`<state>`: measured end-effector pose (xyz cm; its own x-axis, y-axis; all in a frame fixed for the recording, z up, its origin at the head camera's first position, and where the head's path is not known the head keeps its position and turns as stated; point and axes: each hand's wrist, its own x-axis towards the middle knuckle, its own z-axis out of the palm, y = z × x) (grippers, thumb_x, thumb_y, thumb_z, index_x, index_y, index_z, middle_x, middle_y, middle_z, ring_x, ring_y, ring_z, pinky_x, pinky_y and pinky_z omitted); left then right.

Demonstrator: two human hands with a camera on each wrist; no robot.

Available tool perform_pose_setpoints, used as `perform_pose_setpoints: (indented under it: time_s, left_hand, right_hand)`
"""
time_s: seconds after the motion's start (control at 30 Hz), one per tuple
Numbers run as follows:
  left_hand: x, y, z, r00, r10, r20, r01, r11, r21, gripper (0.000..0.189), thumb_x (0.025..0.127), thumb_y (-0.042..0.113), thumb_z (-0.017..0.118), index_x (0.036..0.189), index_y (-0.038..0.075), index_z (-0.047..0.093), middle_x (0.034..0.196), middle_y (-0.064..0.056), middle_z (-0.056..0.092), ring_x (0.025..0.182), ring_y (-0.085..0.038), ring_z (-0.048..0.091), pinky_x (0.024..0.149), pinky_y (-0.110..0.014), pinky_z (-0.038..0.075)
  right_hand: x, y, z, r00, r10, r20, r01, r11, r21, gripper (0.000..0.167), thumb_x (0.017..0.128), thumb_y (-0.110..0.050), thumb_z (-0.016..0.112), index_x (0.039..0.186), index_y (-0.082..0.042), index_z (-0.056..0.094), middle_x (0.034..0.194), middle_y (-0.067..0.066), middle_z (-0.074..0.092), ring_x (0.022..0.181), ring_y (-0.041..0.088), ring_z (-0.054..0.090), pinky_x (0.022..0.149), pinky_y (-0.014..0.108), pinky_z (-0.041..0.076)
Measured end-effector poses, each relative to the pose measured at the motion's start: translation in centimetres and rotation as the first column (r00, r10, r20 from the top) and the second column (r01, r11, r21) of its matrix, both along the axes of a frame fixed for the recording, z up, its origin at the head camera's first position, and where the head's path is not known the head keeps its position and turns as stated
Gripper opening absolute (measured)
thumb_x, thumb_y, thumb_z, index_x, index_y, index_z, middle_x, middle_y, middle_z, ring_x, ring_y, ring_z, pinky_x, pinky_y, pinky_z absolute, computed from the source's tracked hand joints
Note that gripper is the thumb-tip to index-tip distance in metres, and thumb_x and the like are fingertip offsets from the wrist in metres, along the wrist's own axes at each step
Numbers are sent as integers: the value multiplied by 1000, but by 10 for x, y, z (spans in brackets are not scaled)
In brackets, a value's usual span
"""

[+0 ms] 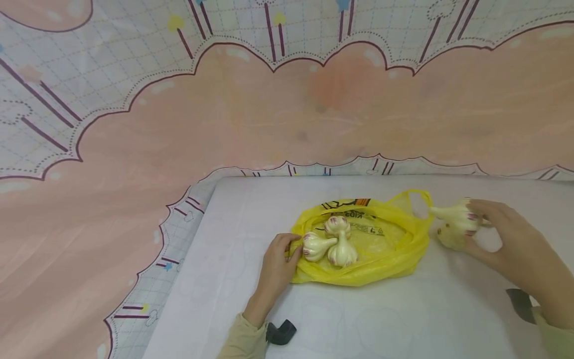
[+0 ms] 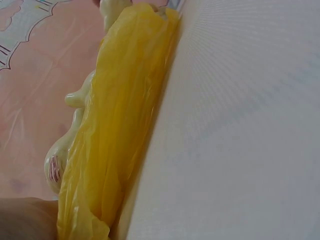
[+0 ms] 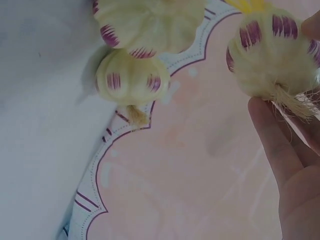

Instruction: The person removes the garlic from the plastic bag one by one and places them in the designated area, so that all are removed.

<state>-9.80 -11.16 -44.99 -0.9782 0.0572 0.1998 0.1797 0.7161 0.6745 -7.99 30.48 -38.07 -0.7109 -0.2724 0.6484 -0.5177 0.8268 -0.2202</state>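
A yellow plastic bag (image 1: 385, 271) lies on its side with its mouth spread, and three garlic bulbs (image 1: 343, 253) with purple streaks sit inside at its left. At the bag's left edge, my left hand (image 1: 274, 264) pinches the rim between thumb and fingers. To the right of the bag, my right hand (image 1: 522, 244) grips another garlic bulb (image 1: 459, 213), its stem pointing left toward the bag handle. Seen from the right wrist, the held bulb (image 3: 272, 55) has a tuft of roots by the fingers. More garlic (image 3: 132, 82) stands on the table close by, partly behind the held bulb in the head view.
The white table (image 1: 215, 279) carries everything. Behind it hangs a pink and white patterned cloth (image 1: 269, 114). The bag's loop handle (image 1: 419, 199) sticks up at the back right. Dark wrist-worn pieces (image 1: 281, 332) show beside both sleeves.
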Motion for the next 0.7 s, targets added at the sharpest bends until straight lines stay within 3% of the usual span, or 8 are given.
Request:
perform_pose_setpoints:
  time_s: [0.5,0.7]
  left_hand:
    - [1,0,1,1000,-4,2,4,1000,-4,23,94,16,69,116,8,68,115,-5,63,93,-16,57,81,-33,51]
    - [1,1,1,1000,-1,3,1,1000,0,23,94,15,69,116,8,68,116,-6,63,94,-16,58,83,-34,51]
  right_hand:
    - [2,20,-5,997,-73,-41,71,996,-58,92,88,-71,39,123,12,57,109,33,61,86,38,55,99,-2,18]
    - [1,34,-10,996,-79,-36,75,993,-89,85,87,-59,41,123,16,55,106,38,60,82,47,55,99,-3,20]
